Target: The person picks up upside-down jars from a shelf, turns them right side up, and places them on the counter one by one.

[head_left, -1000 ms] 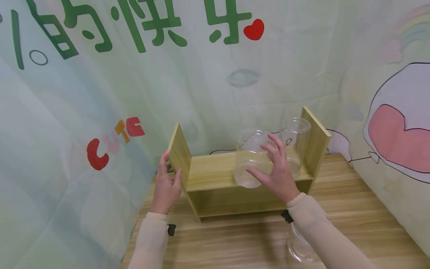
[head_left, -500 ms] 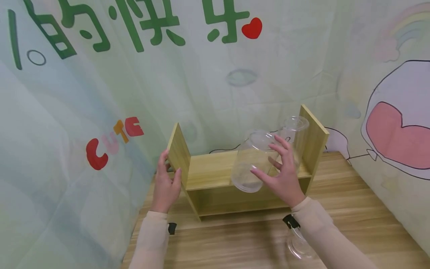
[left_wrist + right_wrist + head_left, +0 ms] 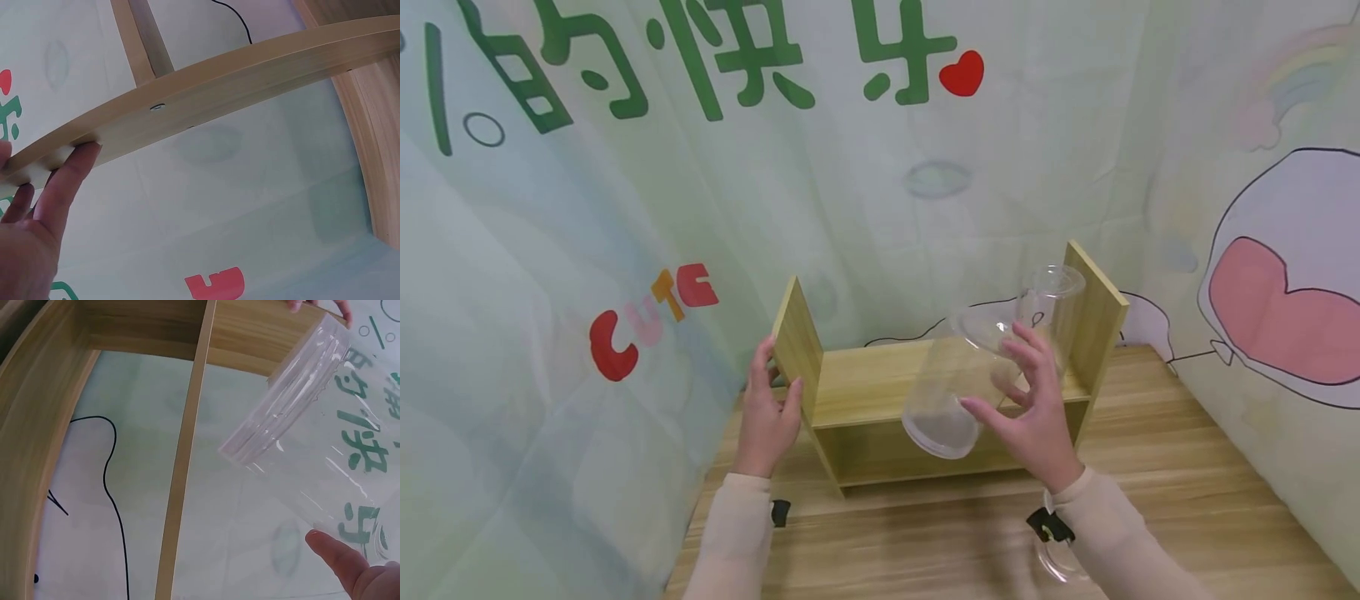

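Note:
A clear plastic jar (image 3: 951,392) is tilted in front of the small wooden shelf (image 3: 872,383), its base toward the lower left. My right hand (image 3: 1037,408) grips it from the right, thumb on the near side and fingers round the far side. In the right wrist view the ridged end of the jar (image 3: 294,387) points up and left, the thumb on its wall. My left hand (image 3: 769,417) holds the front edge of the shelf's left side panel (image 3: 797,342). In the left wrist view, fingertips press on that panel (image 3: 206,94). A second clear jar (image 3: 1051,317) stands upright at the shelf's right end.
Below the right wrist, another clear container (image 3: 1060,560) stands on the wood-grain table (image 3: 895,542), partly hidden by the sleeve. A printed cloth (image 3: 850,208) hangs behind the shelf and along both sides. Under the top board the shelf has a lower compartment (image 3: 917,454).
The jar in my right hand has come off the top board, tipping so its base swings forward, down and left. My left hand stays on the side panel.

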Motion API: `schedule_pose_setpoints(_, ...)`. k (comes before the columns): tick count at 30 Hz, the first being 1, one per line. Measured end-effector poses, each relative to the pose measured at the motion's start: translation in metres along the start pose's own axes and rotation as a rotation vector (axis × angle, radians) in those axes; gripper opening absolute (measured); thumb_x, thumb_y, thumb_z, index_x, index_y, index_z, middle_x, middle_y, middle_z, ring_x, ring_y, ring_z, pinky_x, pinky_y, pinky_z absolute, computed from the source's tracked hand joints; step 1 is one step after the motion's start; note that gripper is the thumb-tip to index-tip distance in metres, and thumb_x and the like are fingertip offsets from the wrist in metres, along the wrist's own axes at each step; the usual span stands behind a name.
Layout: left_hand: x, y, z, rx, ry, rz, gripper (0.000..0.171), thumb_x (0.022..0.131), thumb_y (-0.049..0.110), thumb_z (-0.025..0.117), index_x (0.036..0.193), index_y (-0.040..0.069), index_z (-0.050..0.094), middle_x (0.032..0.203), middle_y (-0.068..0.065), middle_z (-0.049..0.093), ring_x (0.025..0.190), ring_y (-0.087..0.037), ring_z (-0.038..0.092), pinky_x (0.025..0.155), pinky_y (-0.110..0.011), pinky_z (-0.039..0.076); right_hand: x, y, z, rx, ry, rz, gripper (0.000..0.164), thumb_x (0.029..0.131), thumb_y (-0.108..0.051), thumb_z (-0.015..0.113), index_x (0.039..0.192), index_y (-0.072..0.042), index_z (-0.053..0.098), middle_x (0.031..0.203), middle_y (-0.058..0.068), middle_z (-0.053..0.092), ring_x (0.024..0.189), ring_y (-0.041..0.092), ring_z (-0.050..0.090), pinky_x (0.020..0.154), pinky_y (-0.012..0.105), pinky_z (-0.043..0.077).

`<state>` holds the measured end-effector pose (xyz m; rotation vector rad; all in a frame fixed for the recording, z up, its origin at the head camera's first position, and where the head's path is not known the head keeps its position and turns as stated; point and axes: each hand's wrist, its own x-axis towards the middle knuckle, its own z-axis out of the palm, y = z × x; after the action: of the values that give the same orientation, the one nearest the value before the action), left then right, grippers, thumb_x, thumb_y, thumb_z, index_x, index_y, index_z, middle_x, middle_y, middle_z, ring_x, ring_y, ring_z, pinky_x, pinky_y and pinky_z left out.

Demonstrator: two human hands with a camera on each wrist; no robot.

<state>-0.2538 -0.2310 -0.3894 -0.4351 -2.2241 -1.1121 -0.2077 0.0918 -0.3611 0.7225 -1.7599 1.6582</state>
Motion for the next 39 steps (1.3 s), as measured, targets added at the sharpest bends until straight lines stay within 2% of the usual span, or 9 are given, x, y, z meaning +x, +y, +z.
schedule_pose_setpoints(5,-0.001,0.0,-0.002,-0.002,0.0,-0.008,0.068,0.089,0.002,0.052,0.141,0.029,0.019,0.135,-0.01,0.033,0.108,-0.037,0.047,0.051,-0.037,0.052,-0.007,-0.003,0.0,0.069,0.011,-0.002,0.075,0.055,0.025,0.072,0.12,0.015,0.036,0.138,0.024,0.022,0.122,0.043,0.033,0.082,0.041,0.047)
schedule_pose_setpoints(9,-0.001,0.0,-0.002,0.002,0.004,-0.012,0.067,0.089,0.004,0.052,0.142,0.029,0.02,0.135,-0.01,0.034,0.109,-0.037,0.047,0.051,-0.038,0.052,-0.013,-0.004,-0.001,0.113,0.012,0.001,0.075,0.056,0.028,0.069,0.121,0.016,0.034,0.137,0.027,0.022,0.119,0.043,0.036,0.081,0.04,0.048)
schedule_pose_setpoints(14,-0.002,0.0,-0.003,0.003,0.008,-0.018,0.066,0.089,0.005,0.053,0.141,0.03,0.02,0.135,-0.01,0.034,0.109,-0.037,0.047,0.052,-0.039,0.052,-0.021,-0.003,-0.002,0.177,0.018,0.029,0.076,0.058,0.03,0.065,0.123,0.016,0.031,0.138,0.023,0.022,0.116,0.039,0.04,0.08,0.042,0.048)
schedule_pose_setpoints(20,-0.001,0.0,-0.002,0.008,0.003,-0.028,0.066,0.089,0.006,0.052,0.141,0.031,0.019,0.133,-0.01,0.035,0.108,-0.035,0.048,0.054,-0.039,0.053,-0.032,0.006,-0.004,0.255,0.029,0.072,0.074,0.059,0.03,0.064,0.124,0.015,0.031,0.14,0.023,0.02,0.114,0.046,0.036,0.078,0.044,0.049)
schedule_pose_setpoints(25,0.001,-0.001,-0.002,0.013,0.012,-0.016,0.069,0.088,0.004,0.054,0.141,0.03,0.02,0.134,-0.009,0.034,0.107,-0.035,0.049,0.051,-0.036,0.053,-0.042,0.016,-0.004,0.299,0.051,0.14,0.073,0.063,0.026,0.065,0.126,0.011,0.031,0.141,0.019,0.021,0.117,0.045,0.036,0.079,0.043,0.048)
schedule_pose_setpoints(29,-0.001,0.0,-0.003,0.019,0.006,-0.016,0.069,0.088,0.004,0.054,0.141,0.03,0.019,0.134,-0.009,0.034,0.106,-0.035,0.049,0.051,-0.034,0.052,-0.055,0.02,-0.002,0.32,0.073,0.221,0.072,0.066,0.02,0.067,0.127,0.007,0.032,0.142,0.015,0.022,0.12,0.044,0.035,0.08,0.044,0.047)
schedule_pose_setpoints(33,-0.002,-0.001,-0.003,0.034,0.002,-0.011,0.069,0.088,0.005,0.054,0.142,0.03,0.019,0.134,-0.011,0.034,0.106,-0.036,0.049,0.05,-0.031,0.052,-0.066,0.022,0.001,0.312,0.083,0.249,0.071,0.067,0.017,0.069,0.127,0.006,0.033,0.143,0.015,0.022,0.119,0.045,0.034,0.08,0.044,0.047)
schedule_pose_setpoints(39,0.0,0.001,-0.003,0.045,0.011,0.004,0.069,0.087,0.004,0.055,0.142,0.028,0.02,0.133,-0.013,0.036,0.105,-0.036,0.049,0.049,-0.03,0.051,-0.073,0.021,0.006,0.279,0.087,0.312,0.072,0.068,0.015,0.069,0.13,0.003,0.034,0.142,0.013,0.025,0.118,0.037,0.04,0.078,0.041,0.049)
